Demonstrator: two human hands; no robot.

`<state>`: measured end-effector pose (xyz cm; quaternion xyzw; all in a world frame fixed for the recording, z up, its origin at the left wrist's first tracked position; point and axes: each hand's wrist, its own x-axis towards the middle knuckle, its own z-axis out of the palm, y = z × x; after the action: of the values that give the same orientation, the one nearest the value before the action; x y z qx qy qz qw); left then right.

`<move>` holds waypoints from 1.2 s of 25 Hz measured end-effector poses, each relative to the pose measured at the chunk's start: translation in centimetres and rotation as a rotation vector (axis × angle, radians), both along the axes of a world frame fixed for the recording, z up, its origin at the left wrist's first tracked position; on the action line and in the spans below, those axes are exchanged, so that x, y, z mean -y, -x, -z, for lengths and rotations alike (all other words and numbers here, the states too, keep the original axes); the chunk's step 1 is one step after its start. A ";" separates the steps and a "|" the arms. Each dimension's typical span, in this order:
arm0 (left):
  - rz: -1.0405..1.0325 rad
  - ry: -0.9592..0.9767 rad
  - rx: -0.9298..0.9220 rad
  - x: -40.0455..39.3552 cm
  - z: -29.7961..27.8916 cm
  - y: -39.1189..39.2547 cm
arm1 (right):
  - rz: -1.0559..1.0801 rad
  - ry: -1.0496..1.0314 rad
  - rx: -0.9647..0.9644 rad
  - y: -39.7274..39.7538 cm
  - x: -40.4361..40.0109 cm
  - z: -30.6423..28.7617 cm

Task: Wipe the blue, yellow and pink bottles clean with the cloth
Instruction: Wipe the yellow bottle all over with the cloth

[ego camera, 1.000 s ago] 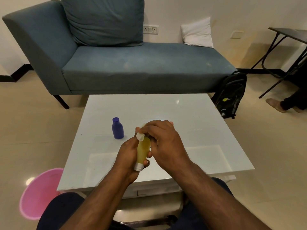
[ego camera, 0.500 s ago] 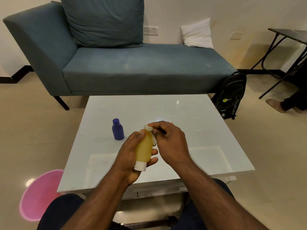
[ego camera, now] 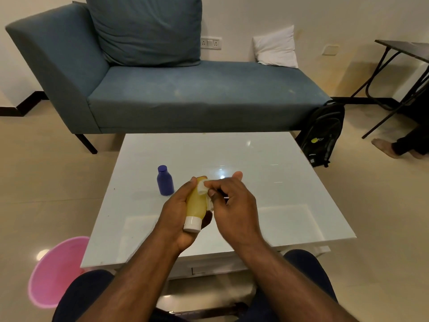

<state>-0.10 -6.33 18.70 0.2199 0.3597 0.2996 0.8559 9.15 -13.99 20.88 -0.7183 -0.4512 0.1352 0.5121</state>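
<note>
My left hand (ego camera: 177,217) grips a yellow bottle (ego camera: 196,205) with a white cap, held cap-down above the white table (ego camera: 267,173). My right hand (ego camera: 232,205) pinches a small white cloth (ego camera: 202,187) against the bottle's upper end and right side. A blue bottle (ego camera: 165,180) stands upright on the table just left of my hands. No pink bottle is in view.
A pink bin (ego camera: 55,270) sits on the floor at the table's near left corner. A blue-grey sofa (ego camera: 185,94) stands behind the table, a black backpack (ego camera: 325,133) leans at its right end. A person's foot (ego camera: 385,147) and a dark folding table (ego camera: 404,66) are far right.
My right hand has slid off the top of the yellow bottle to its right side with the cloth. My left hand has turned the bottle, showing more of its yellow body and white cap.
</note>
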 end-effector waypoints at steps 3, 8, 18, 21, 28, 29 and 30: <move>0.008 -0.005 -0.010 0.0 -0.1 -0.1 | -0.001 -0.005 0.058 -0.6 -0.9 -0.9; -0.052 0.099 0.037 -0.8 -0.5 -0.2 | -0.081 -0.017 0.060 2.2 1.7 0.1; -0.079 0.105 0.072 -0.6 -1.6 -0.3 | -0.093 -0.050 0.235 1.6 0.4 0.0; -0.114 0.149 0.051 -0.9 -1.3 -0.4 | -0.126 -0.079 0.281 2.4 1.5 0.8; -0.075 0.167 0.103 -0.8 -0.8 -0.4 | -0.111 -0.108 0.172 1.4 1.5 1.2; -0.070 0.159 0.113 -0.8 -1.0 -0.4 | -0.092 -0.121 0.132 1.6 1.3 1.2; -0.075 0.146 0.111 -0.9 -0.9 -0.4 | -0.082 -0.130 0.102 1.9 1.2 1.2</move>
<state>0.29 -5.45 19.63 0.1263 0.3404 0.3160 0.8765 7.24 -15.19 19.71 -0.6704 -0.5135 0.0898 0.5281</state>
